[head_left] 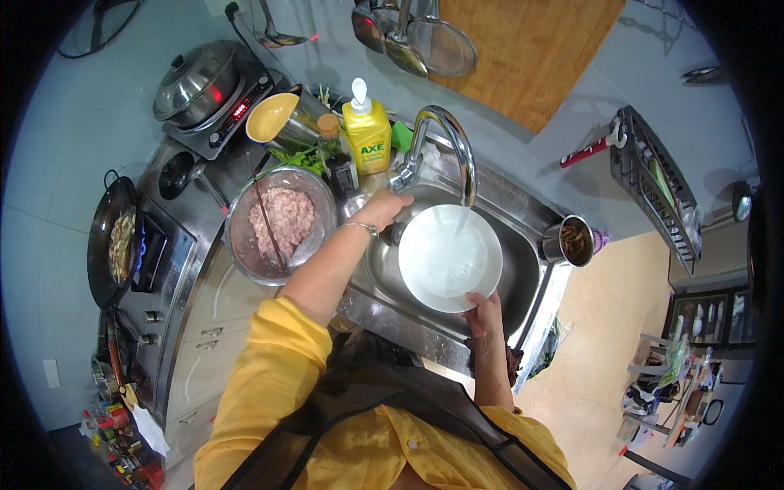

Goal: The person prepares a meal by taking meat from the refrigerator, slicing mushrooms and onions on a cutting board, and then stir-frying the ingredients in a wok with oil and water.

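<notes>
Over the stainless-steel sink, my right hand grips the near rim of a white bowl, thumb on the inside. Water runs from the curved chrome faucet into the bowl, and clear water ripples in it. My left hand is at the foot of the faucet, right by its lever. Whether the fingers close on the lever is hidden from this angle. Left of that forearm, a metal mixing bowl holds pink minced meat with chopsticks lying across it.
A yellow dish soap bottle and a dark glass bottle with a cork stand behind the sink. At left, a wok of food sits over a lit burner, near a lidded pot on an electric cooker. A metal cup stands at the sink's right corner.
</notes>
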Available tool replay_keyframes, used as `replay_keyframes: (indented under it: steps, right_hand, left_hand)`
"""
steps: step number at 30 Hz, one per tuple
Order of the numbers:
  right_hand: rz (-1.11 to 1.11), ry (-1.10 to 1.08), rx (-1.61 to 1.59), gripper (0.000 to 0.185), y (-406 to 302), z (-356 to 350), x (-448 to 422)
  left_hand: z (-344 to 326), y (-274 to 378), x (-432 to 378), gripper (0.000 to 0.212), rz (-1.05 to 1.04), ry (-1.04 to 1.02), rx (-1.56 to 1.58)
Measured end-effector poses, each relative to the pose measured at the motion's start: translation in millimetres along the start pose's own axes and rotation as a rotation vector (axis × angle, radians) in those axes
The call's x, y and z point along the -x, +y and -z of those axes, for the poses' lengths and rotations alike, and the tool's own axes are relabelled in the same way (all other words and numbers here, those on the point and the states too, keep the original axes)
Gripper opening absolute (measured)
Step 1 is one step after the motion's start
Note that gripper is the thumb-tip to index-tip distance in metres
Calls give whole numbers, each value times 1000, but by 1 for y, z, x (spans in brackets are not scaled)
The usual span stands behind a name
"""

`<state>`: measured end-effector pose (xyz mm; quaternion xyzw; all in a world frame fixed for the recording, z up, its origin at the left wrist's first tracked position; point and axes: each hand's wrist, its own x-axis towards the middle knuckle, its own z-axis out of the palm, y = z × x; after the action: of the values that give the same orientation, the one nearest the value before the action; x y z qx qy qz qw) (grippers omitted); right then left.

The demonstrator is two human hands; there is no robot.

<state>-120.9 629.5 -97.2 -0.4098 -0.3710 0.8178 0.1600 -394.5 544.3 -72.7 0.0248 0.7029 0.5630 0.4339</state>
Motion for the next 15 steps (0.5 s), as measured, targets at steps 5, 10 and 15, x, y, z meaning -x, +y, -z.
replay_keyframes:
  steps: [5,10,15]
  right_hand:
    - [6,14,0,46,-4,-6,0]
    - [12,-9,-16,44,-6,-11,2]
    - [-1,-6,-6,43,-6,-11,3]
  left_hand:
    - [2,16,13,51,77,-149,7]
    - [6,12,8,47,87,-127,-11]
    - [7,9,7,48,60,-149,43]
